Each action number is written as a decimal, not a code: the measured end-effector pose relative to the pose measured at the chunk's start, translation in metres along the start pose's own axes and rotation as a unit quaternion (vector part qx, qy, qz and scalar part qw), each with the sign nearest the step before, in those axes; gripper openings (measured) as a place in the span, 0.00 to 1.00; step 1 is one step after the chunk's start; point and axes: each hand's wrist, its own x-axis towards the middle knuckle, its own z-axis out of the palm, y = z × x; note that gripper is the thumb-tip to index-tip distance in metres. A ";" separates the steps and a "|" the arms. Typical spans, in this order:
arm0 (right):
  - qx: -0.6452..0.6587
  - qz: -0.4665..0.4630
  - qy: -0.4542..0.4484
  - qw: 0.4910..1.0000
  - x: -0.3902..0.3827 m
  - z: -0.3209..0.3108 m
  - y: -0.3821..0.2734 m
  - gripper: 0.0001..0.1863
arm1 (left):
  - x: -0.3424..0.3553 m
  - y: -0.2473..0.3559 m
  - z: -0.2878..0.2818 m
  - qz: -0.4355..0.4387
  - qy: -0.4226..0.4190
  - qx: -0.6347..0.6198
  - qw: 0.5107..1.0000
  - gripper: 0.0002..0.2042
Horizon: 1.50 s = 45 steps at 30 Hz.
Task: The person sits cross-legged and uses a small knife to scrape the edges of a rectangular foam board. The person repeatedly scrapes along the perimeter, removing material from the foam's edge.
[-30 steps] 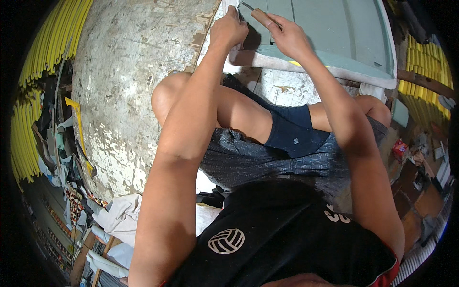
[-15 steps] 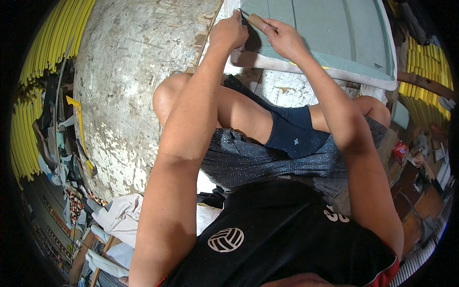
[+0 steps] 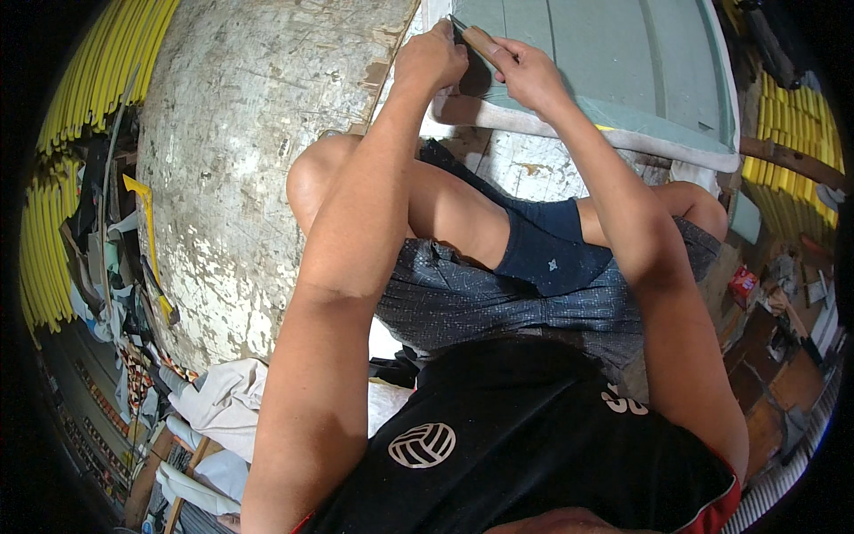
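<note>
At the top of the view, my right hand (image 3: 531, 76) is wrapped round the wooden handle of a slim tool (image 3: 480, 42). Its thin dark metal end points up and left; whether it is a blade or a spike cannot be made out. My left hand (image 3: 431, 60) is closed with its fingertips on the white fabric edge (image 3: 436, 11) of a grey-green panel (image 3: 614, 62), close beside the tool's tip. A padded pale border (image 3: 534, 123) runs along the panel's near side. What lies under my left fingers is hidden.
A worn board with flaking paint (image 3: 240, 178) spreads to the left. Stacked yellow strips (image 3: 98, 80) stand at far left, more (image 3: 792, 151) at far right. A yellow-framed tool (image 3: 149, 231) lies by the board's left edge. Crumpled cloth (image 3: 227, 405) and scraps lie lower left.
Both hands have shifted very slightly, staying at the panel's white edge. The tool's metal end shows a little more clearly beside my left fingertips.
</note>
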 end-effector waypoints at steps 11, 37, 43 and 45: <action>0.219 0.089 -0.074 0.969 -0.009 0.001 -0.027 0.23 | 0.001 0.006 -0.001 0.007 -0.003 0.026 1.000 0.26; -0.256 -0.103 0.060 0.959 -0.036 0.031 -0.047 0.23 | 0.000 -0.008 -0.001 -0.030 -0.025 -0.027 0.999 0.30; -0.218 -0.081 0.014 0.972 -0.011 0.009 -0.042 0.23 | 0.011 -0.012 0.007 -0.033 -0.012 -0.035 0.999 0.34; -0.239 -0.073 0.019 0.968 -0.032 0.010 -0.058 0.23 | 0.010 -0.018 0.007 -0.037 0.002 -0.055 0.998 0.34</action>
